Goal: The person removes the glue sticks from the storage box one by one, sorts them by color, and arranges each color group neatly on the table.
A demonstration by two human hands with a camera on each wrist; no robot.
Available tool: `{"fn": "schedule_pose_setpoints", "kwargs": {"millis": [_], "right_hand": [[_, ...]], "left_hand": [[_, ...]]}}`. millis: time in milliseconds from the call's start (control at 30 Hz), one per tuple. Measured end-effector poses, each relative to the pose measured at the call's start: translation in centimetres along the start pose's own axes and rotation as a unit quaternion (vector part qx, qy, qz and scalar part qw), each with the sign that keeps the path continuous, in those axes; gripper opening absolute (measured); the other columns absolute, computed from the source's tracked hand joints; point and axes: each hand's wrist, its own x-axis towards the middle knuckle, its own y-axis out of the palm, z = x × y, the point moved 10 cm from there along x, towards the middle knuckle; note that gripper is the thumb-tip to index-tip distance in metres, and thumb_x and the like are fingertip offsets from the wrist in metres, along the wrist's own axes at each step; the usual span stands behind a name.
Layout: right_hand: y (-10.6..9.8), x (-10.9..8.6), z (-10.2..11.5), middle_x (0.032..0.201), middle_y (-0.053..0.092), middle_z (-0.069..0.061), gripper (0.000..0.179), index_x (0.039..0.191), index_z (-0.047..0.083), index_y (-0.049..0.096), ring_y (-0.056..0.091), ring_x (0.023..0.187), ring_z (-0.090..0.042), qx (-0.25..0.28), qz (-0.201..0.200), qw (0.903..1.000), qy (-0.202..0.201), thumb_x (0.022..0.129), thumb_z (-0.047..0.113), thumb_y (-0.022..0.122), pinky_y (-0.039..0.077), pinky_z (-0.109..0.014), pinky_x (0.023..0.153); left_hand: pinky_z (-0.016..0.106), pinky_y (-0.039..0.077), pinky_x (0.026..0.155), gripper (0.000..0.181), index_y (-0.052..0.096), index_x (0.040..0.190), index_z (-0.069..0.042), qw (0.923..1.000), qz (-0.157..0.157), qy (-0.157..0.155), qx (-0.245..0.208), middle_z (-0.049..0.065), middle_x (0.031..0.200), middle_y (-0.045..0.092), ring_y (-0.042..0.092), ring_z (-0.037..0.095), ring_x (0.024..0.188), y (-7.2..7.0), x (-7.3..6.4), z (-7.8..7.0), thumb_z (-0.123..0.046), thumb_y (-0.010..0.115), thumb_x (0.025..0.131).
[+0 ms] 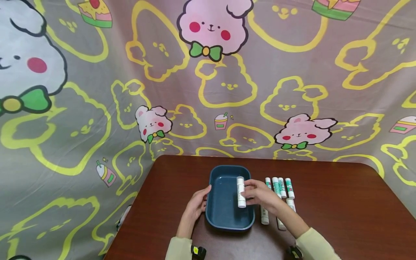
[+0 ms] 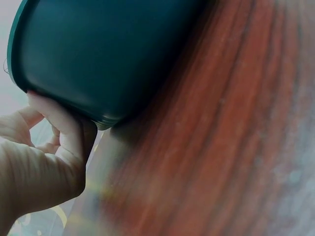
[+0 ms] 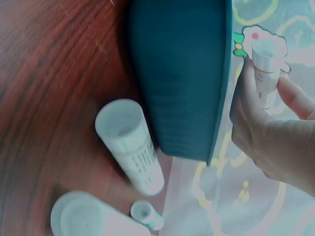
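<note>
In the head view, a white glue stick [image 1: 241, 193] stands roughly upright over the right part of a blue plastic bin [image 1: 224, 228]. My right hand [image 1: 260, 195] pinches it between thumb and fingers; the right wrist view shows this same glue stick [image 3: 266, 69] in the grip. At the bin's left side, my left hand [image 1: 196, 204] holds the rim, thumb tip on the edge and fingers against the outer wall. From the left wrist, the bin's wall [image 2: 108, 54] fills the upper part, with the left hand [image 2: 51, 147] below it.
Right of the bin, several glue sticks lie on the brown table [image 1: 341, 202], among them a green-labelled one [image 1: 289, 188] and a white one [image 1: 264, 215] beside the bin. My right forearm partly covers them. A patterned curtain [image 1: 227, 90] hangs behind the table.
</note>
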Motion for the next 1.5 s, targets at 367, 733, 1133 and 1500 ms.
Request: {"fn": "schedule_pose_setpoints", "kwargs": {"millis": [367, 733, 1133, 1500], "right_hand": [[-3.3, -1.6, 0.3, 0.102, 0.062, -0.008, 0.053, 0.137, -0.01, 0.039, 0.068, 0.085, -0.019, 0.01, 0.013, 0.9998, -0.008, 0.097, 0.01, 0.067, 0.06, -0.038, 0.08], [-7.1, -3.9, -0.8, 0.099, 0.059, -0.003, 0.064, 0.148, -0.014, 0.025, 0.062, 0.085, -0.015, 0.0, -0.011, 0.9999, 0.007, 0.101, 0.01, 0.062, 0.057, -0.035, 0.081], [-11.6, -6.3, -1.7, 0.098, 0.06, 0.001, 0.048, 0.142, -0.008, 0.035, 0.064, 0.082, -0.013, 0.021, -0.013, 0.9997, -0.005, 0.103, 0.009, 0.059, 0.058, -0.036, 0.082], [-14.7, -7.9, -2.9, 0.106, 0.071, 0.001, 0.021, 0.127, 0.009, 0.052, 0.07, 0.091, -0.017, 0.051, 0.009, 0.9982, -0.03, 0.106, 0.004, 0.052, 0.059, -0.038, 0.083]], "left_hand": [[0.022, 0.05, 0.054, 0.026, 0.063, 0.097, -0.009, 1.0, -0.002, -0.001, -0.002, -0.004, 0.069, 0.058, 0.057, 0.005, 0.058, -0.1, 0.0, -0.2, -0.034, 0.063, 0.104], [0.023, 0.051, 0.056, 0.025, 0.063, 0.095, -0.01, 1.0, -0.006, -0.001, 0.002, -0.004, 0.069, 0.059, 0.059, 0.006, 0.059, 0.0, 0.1, 0.0, -0.034, 0.062, 0.104], [0.02, 0.048, 0.052, 0.026, 0.062, 0.089, -0.012, 1.0, 0.0, 0.002, -0.003, -0.004, 0.066, 0.055, 0.055, 0.004, 0.056, 0.0, 0.0, 0.0, -0.034, 0.064, 0.103], [0.021, 0.05, 0.053, 0.025, 0.063, 0.093, -0.01, 1.0, -0.006, -0.003, -0.004, -0.004, 0.067, 0.059, 0.058, 0.005, 0.057, -0.1, 0.0, 0.0, -0.033, 0.062, 0.104]]}}
